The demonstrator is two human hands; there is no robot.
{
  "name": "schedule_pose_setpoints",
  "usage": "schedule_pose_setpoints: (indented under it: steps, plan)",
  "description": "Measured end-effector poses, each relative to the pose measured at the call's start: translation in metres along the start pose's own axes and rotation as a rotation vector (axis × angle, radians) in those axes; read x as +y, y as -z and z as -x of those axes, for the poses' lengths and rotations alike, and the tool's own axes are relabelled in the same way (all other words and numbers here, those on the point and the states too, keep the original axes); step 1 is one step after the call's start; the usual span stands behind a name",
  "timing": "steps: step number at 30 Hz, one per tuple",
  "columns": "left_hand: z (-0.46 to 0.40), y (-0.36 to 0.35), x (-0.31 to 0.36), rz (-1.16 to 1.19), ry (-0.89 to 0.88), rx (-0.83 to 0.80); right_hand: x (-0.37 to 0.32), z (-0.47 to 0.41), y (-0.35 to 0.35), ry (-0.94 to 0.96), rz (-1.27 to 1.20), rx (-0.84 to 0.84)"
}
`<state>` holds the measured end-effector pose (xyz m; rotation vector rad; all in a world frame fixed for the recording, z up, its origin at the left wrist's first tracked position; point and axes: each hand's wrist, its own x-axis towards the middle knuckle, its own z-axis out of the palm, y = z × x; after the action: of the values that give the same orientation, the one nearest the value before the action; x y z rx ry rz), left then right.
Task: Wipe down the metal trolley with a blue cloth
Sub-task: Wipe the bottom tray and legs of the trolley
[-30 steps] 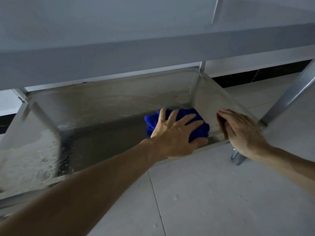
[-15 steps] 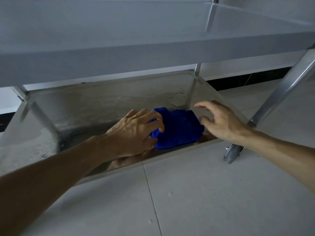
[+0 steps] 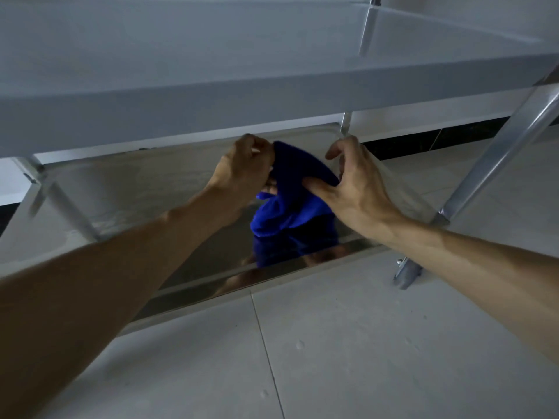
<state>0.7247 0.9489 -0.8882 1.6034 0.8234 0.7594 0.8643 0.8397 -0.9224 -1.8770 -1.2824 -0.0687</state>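
Observation:
The blue cloth [image 3: 290, 195] hangs bunched between both hands, lifted above the lower shelf [image 3: 127, 189] of the metal trolley. My left hand [image 3: 242, 173] pinches its upper left part. My right hand [image 3: 354, 186] grips its right side with thumb and fingers. The cloth's lower end droops toward the shiny shelf, which mirrors it as a dark blue patch. The upper shelf [image 3: 211, 71] of the trolley spans the top of the view above my hands.
A slanted metal leg [image 3: 496, 164] stands at the right and ends in a foot [image 3: 406, 273] on the grey tiled floor [image 3: 332, 343]. The lower shelf's front lip [image 3: 230, 282] runs across below my arms. A white wall with a dark base strip lies behind.
The cloth lay flat on the lower shelf under my left hand. Now both hands have taken hold of it and raised it off the shelf.

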Motion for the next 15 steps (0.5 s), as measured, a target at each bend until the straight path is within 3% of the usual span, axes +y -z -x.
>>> schedule_pose_setpoints:
  steps: [5, 9, 11, 13, 15]
  plan:
    - [0.000, -0.003, 0.020, 0.284, 0.003, 0.028, -0.018, -0.009, -0.001, -0.054, -0.172, 0.110]
    - [0.005, -0.003, 0.028, 0.466, -0.069, 0.042, -0.021, -0.011, -0.010, -0.169, -0.234, -0.130]
    - [0.006, 0.001, 0.027, 0.497, -0.112, 0.049, -0.011, -0.017, -0.012, -0.260, -0.294, -0.171]
    - [0.001, 0.014, 0.022, 0.185, -0.213, 0.133, 0.000, -0.023, -0.004, -0.313, -0.399, -0.126]
    - [-0.008, 0.037, 0.013, -0.445, -0.334, 0.210, 0.010, -0.028, 0.012, -0.282, -0.451, -0.050]
